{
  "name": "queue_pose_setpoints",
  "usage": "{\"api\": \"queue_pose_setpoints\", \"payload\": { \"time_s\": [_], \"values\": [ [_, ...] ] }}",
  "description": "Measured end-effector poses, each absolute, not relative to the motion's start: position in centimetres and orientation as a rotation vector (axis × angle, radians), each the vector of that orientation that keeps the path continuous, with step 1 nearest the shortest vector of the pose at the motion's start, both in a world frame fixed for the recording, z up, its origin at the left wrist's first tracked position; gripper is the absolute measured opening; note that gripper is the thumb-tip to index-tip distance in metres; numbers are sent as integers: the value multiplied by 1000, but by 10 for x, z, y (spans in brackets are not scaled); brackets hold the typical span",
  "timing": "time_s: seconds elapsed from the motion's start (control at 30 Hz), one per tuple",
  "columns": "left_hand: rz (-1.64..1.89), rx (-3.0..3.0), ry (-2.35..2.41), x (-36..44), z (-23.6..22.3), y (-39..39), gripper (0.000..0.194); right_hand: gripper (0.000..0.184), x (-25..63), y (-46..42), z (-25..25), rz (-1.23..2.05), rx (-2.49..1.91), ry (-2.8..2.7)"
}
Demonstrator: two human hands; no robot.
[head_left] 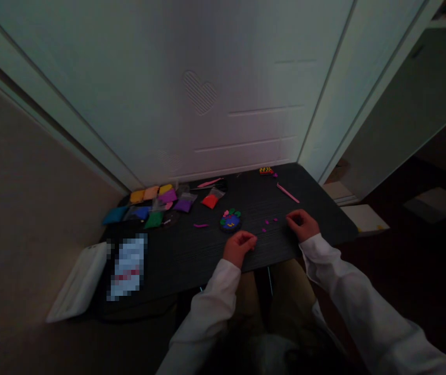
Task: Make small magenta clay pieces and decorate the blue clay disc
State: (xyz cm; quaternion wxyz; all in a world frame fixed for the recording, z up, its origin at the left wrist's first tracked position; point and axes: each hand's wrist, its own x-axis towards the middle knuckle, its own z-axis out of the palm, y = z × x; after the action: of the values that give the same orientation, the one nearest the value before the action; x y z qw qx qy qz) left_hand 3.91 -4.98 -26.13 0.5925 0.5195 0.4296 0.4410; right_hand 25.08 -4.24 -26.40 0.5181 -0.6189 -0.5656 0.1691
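My left hand is closed in a pinch just above the near part of the dark table, in front of a round clay piece with a blue middle and green, pink and yellow bits. My right hand is also closed, fingertips together, over the table's right side. Whatever either pinch holds is too small to make out. Between the hands lie small purple clay bits. A thin purple clay strip rests left of the round piece. Beyond my right hand is a pink stick-like tool.
Bags of coloured clay crowd the table's back left, with a red bag nearer the middle. Pink tools lie behind them. A small red-and-yellow piece sits at the back edge. A white panel wall rises behind the table.
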Motion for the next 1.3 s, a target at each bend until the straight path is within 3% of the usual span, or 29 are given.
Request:
{"api": "queue_pose_setpoints", "payload": {
  "time_s": [0.1, 1.3],
  "values": [
    [1028, 1207, 1002, 39, -262, -50, 19, 28, 253, -41, -264, 405, -1480, -1417],
    [1057, 1165, 932, 36, -268, -48, 14, 28, 251, -44, -258, 477, -1686, -1329]
  ]
}}
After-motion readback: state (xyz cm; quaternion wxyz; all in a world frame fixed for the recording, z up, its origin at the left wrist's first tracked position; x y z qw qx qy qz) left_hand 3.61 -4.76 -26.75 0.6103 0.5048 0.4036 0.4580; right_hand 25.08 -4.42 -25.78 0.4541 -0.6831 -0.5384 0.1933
